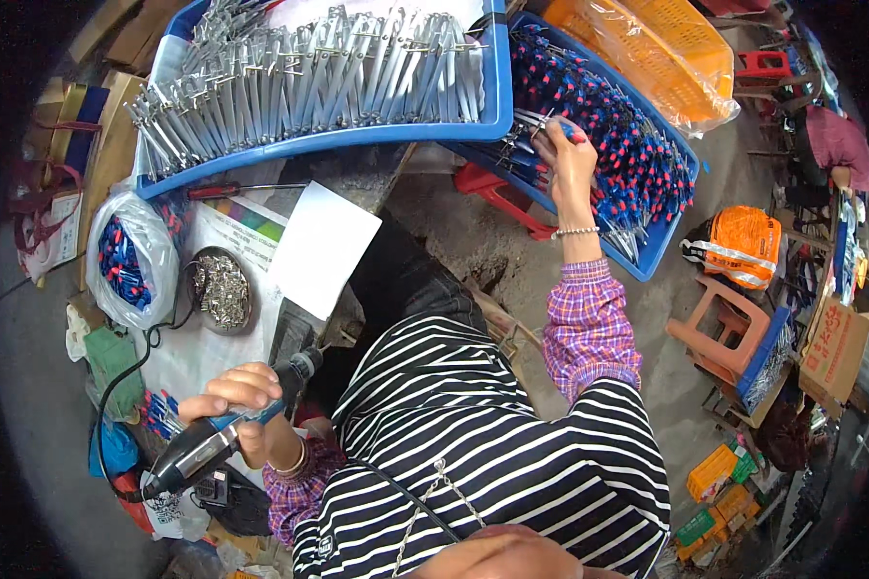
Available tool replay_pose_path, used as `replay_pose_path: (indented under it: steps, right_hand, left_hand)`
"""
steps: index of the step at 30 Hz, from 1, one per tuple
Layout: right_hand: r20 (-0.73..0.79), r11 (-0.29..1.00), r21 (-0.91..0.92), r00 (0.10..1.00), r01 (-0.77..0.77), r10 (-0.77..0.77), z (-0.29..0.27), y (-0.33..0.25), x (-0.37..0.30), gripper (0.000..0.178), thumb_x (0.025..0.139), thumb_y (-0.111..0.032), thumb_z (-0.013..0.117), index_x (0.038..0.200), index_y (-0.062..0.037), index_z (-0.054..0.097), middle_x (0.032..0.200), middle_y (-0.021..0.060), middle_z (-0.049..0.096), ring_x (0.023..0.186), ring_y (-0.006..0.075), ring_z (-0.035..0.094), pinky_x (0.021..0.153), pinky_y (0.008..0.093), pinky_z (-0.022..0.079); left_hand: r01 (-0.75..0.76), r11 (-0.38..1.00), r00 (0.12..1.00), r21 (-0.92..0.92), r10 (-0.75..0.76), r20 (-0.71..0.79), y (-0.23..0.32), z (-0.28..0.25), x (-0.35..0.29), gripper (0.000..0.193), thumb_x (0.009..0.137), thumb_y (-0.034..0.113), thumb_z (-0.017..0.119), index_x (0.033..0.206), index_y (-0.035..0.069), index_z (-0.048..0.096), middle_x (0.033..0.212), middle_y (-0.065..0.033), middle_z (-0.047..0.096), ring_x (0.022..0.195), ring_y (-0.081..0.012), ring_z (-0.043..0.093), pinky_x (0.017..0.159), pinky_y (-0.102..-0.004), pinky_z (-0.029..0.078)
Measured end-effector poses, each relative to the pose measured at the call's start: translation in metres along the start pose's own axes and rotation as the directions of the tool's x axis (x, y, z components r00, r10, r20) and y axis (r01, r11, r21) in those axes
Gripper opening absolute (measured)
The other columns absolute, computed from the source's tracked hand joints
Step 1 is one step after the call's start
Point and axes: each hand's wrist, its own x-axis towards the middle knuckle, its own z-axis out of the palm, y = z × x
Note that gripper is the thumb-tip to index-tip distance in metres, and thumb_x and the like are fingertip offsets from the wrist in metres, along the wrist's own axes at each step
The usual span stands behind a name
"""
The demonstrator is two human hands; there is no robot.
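My left hand [237, 400] is wrapped round a black-and-blue corded electric screwdriver [195, 452], above the left side of the bench. My right hand [568, 164] reaches out over a blue crate [658, 262] and pinches a small tool with silver metal and a red-and-blue handle [576, 137]; its exact kind is hard to make out. Heaped in that crate are many similar red-and-blue-handled pieces [637, 145]. A larger blue tray [338, 142] at the top holds rows of upright silver metal pieces [357, 77].
On the bench stand a bowl of small metal fasteners [222, 289] and a plastic-lined container [130, 256] of blue-and-red parts. A white sheet [325, 246] lies at the bench edge. Further right are an orange crate [647, 58], a red stool [502, 198] and a brown stool [719, 328].
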Motion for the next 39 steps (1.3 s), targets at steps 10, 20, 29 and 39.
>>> replay_pose_path:
  steps: [10,20,29,39]
  right_hand:
    - [0.252,0.415,-0.801,0.872,0.431,-0.419,0.0,-0.014,-0.018,0.019,0.081,-0.017,0.064,0.094,-0.0031,0.069,0.084,0.0123,0.068,0.075,0.0227,0.066,0.068,0.0316,0.05]
    - [0.456,0.007,-0.872,0.816,0.49,-0.355,-0.008,-0.027,-0.015,0.025,0.081,-0.016,0.062,0.103,-0.0056,0.066,0.089,0.017,0.067,0.082,0.031,0.066,0.073,0.0359,0.051]
    - [0.384,0.237,-0.872,0.9,0.427,-0.209,-0.015,-0.024,-0.022,0.028,0.077,-0.014,0.068,0.103,-0.0043,0.066,0.083,0.0134,0.07,0.075,0.0208,0.068,0.07,0.0295,0.052]
    - [0.399,0.173,-0.872,0.87,0.458,-0.291,-0.024,-0.03,-0.032,0.022,0.084,-0.017,0.06,0.101,-0.005,0.068,0.088,0.0193,0.067,0.08,0.0292,0.067,0.073,0.0344,0.05]
  left_hand:
    - [0.032,0.999,0.999,-0.006,-0.032,0.014,-0.003,-0.004,-0.002,0.031,0.084,0.016,0.06,0.103,0.005,0.038,0.072,-0.0121,0.051,0.061,-0.0242,0.054,0.057,-0.0368,0.044]
    - [0.044,0.999,0.997,-0.006,-0.044,-0.058,0.002,-0.01,-0.014,0.032,0.083,0.013,0.06,0.102,0.005,0.036,0.074,-0.0127,0.051,0.061,-0.0237,0.054,0.058,-0.0381,0.044]
    - [0.052,0.999,0.997,-0.013,-0.053,-0.063,0.005,-0.012,-0.017,0.032,0.083,0.012,0.06,0.101,0.005,0.035,0.075,-0.0133,0.052,0.063,-0.0244,0.055,0.061,-0.0388,0.045]
    - [0.075,0.997,0.991,-0.02,-0.076,-0.107,0.005,-0.01,-0.019,0.033,0.082,0.012,0.061,0.101,0.005,0.036,0.076,-0.0138,0.053,0.063,-0.0241,0.055,0.062,-0.039,0.045]
